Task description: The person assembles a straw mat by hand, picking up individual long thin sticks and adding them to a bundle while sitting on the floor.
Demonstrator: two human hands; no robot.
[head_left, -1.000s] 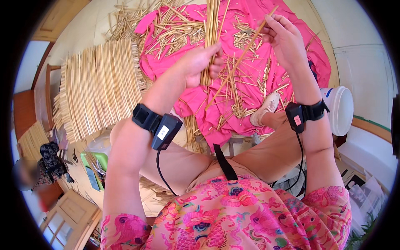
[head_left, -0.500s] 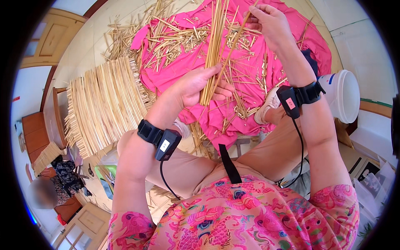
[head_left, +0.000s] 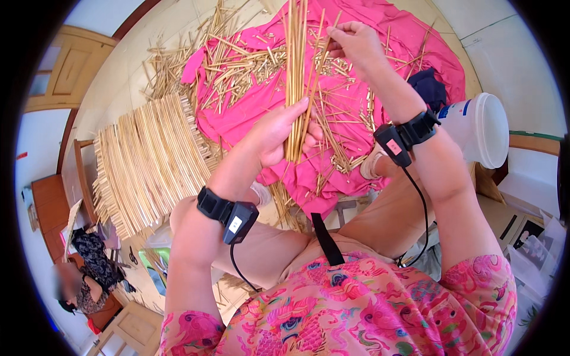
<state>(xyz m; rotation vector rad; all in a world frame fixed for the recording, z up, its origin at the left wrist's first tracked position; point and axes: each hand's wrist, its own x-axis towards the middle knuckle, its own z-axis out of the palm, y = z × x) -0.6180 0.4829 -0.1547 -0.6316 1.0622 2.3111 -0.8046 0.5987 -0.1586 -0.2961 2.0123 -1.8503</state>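
My left hand [head_left: 278, 132] is closed around the lower end of a bundle of long straw stalks [head_left: 295, 71], which point up and away from me. Thumb and fingers of my right hand [head_left: 357, 46] pinch a single stalk [head_left: 317, 70] near its upper end. That stalk slants down to the bundle, where its lower part lies against the left fingers. Beneath both hands spreads a pink cloth [head_left: 237, 121], strewn with loose stalks and short cut pieces [head_left: 252, 71].
A woven straw mat [head_left: 151, 166] lies to the left. A white bucket [head_left: 491, 130] stands at the right, near a dark cloth [head_left: 426, 89]. A green tray [head_left: 155, 267] holds stalks at lower left. Another person [head_left: 89, 261] sits at the far left.
My right hand has come left and slightly down, toward the bundle, with the stalk now steeper. The bundle stands more upright in my left hand. The other person has shifted.
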